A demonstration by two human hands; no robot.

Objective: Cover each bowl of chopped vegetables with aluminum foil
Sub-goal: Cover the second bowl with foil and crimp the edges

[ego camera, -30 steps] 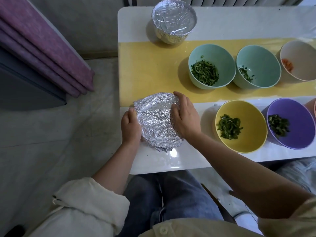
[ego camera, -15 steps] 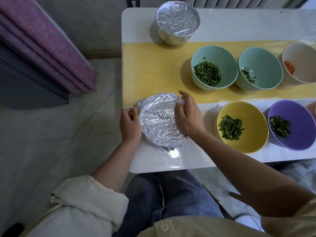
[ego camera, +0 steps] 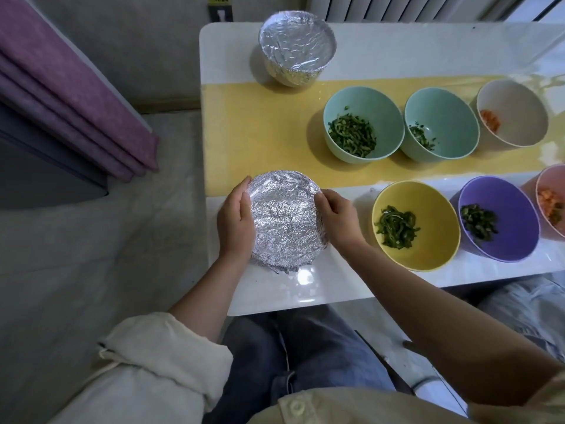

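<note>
White desk [ego camera: 397,50] with a yellow runner [ego camera: 260,133], purple curtain [ego camera: 61,87] at upper left. Centre frame, the foil-wrapped bowl [ego camera: 282,218] sits on the desk's lower left part. Left hand [ego camera: 235,221] and right hand [ego camera: 339,221] cup its sides, fingers curled onto the foil rim. Since a second ago, the left hand has slid up the rim and the right has come off the top.

Home dining corner: white table [ego camera: 397,50], vegetable bowls [ego camera: 383,117], yellow runner [ego camera: 260,127], radiator [ego camera: 397,7], purple fabric [ego camera: 61,96].
</note>
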